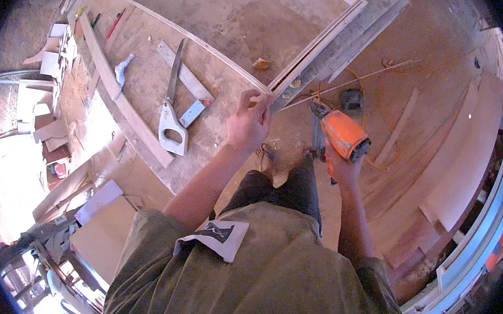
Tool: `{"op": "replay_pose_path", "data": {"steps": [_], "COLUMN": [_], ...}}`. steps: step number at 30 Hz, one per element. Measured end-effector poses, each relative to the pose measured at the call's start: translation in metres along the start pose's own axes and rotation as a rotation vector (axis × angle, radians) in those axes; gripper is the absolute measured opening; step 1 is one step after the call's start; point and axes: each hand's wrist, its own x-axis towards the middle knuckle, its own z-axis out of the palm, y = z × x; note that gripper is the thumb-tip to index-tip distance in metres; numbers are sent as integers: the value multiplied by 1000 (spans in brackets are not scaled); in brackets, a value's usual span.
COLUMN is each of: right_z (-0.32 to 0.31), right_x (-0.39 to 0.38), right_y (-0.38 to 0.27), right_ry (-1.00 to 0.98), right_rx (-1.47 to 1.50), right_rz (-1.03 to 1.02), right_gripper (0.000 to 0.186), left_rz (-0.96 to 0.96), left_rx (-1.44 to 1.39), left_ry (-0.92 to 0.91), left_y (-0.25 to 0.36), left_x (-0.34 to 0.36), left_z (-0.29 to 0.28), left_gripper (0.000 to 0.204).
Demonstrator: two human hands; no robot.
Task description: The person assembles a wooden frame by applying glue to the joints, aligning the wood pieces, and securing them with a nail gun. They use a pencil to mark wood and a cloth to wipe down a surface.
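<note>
Wooden frame (235, 67) lies on the worktop (221, 87), near corner at the right-hand edge; its outline appears assembled, fastening unconfirmed. Left hand (248, 124) is at that corner, fingers bent (whether they pinch it, cannot tell). Right hand (345, 167) clamps an orange power tool (344, 133), clear of the frame; corner work appears unfinished

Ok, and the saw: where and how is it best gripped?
I'd take the saw by its handle, coming from the near side: this white loop lies at the near end, while the blade points away. The left hand seems better placed.
</note>
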Motion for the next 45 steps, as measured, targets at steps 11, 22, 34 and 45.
{"op": "replay_pose_path", "data": {"steps": [11, 22, 34, 45], "right_z": [9, 28, 32, 24], "right_x": [63, 126, 120, 26], "right_y": [-48, -87, -74, -49], "right_ry": [-354, -1031, -1098, -501], "right_rx": [-682, -1051, -896, -930], "right_rz": [-524, -326, -478, -135], "right_gripper": [35, 24, 30, 44], "left_rz": [-743, -1048, -927, -678], "left_rx": [-671, -650, -732, -218], "left_ry": [10, -209, -285, -257], "left_y": [-34, -50, -64, -56], "left_x": [17, 60, 66, 82], "left_z": [17, 13, 16, -14], "left_gripper": [41, 62, 46, 62]}}
